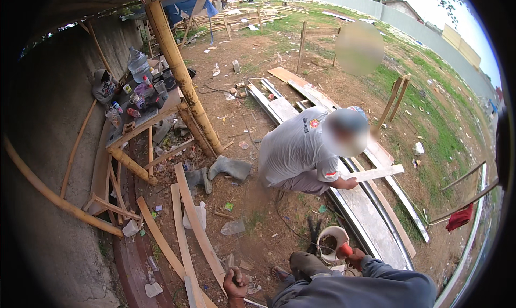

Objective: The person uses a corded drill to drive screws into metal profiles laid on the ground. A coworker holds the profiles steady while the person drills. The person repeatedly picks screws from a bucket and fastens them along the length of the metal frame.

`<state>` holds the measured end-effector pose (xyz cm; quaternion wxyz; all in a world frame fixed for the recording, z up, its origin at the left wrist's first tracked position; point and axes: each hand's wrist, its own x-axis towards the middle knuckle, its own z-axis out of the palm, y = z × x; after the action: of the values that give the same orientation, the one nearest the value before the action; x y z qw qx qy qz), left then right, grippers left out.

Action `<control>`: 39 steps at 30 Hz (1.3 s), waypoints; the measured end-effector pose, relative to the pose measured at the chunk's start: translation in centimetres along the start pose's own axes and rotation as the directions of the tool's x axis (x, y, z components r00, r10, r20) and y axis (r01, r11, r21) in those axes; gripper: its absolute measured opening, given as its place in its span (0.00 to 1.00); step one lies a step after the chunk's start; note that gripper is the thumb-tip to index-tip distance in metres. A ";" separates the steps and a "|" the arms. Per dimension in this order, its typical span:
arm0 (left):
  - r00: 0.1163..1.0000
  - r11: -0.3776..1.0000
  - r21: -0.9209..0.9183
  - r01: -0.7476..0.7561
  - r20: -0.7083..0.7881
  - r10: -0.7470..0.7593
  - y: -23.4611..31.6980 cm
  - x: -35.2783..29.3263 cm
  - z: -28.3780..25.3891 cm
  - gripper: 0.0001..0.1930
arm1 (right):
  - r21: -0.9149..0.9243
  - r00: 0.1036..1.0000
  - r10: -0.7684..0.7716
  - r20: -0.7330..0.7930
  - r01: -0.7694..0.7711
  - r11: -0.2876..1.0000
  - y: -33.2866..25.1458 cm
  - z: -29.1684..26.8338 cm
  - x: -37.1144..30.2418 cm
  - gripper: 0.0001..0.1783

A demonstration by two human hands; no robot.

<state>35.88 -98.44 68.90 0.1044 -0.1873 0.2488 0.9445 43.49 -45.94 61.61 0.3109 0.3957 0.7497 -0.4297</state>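
My right hand (355, 259) is closed on a red-orange object (345, 249) with a rounded end, held at the rim of a whitish bucket (323, 234). Its exact kind cannot be made out. Inside the bucket lies dark, unclear material. My left hand (235, 283), curled into a loose fist, is beside the near ends of some long wooden boards (200, 230); nothing shows in it. In front of me another person in a grey shirt (293, 147) bends over long pale panels (365, 211), holding a short light board (376, 173) in one hand.
Grey rubber boots (230, 168) lie by a bamboo post (180, 66). To the left, a wooden table (174, 97) carries bottles and a large water jug (138, 63). Cables and litter are scattered over the dirt. Wooden stakes (395, 101) and a red cloth (460, 217) are at the right.
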 end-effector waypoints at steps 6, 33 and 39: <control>0.970 0.978 0.061 0.202 0.129 -0.208 -0.3 7.3 5.1 0.18 | 0.077 0.987 0.160 -0.002 -0.159 0.984 2.5 4.6 -0.7 0.11; 0.297 0.367 0.727 0.580 0.231 -0.926 -9.3 33.9 32.4 0.21 | 0.707 0.812 0.577 -0.081 -0.362 0.608 -7.8 19.2 2.3 0.17; -0.051 0.091 0.973 -0.213 0.082 -0.995 -9.8 28.9 39.2 0.23 | 0.696 0.758 0.652 -0.031 -0.451 0.558 -12.3 27.5 -1.0 0.28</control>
<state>0.66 -67.07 84.54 0.6967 0.4123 0.4607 0.3639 36.93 -74.67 55.30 0.1612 0.7519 0.4232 -0.4791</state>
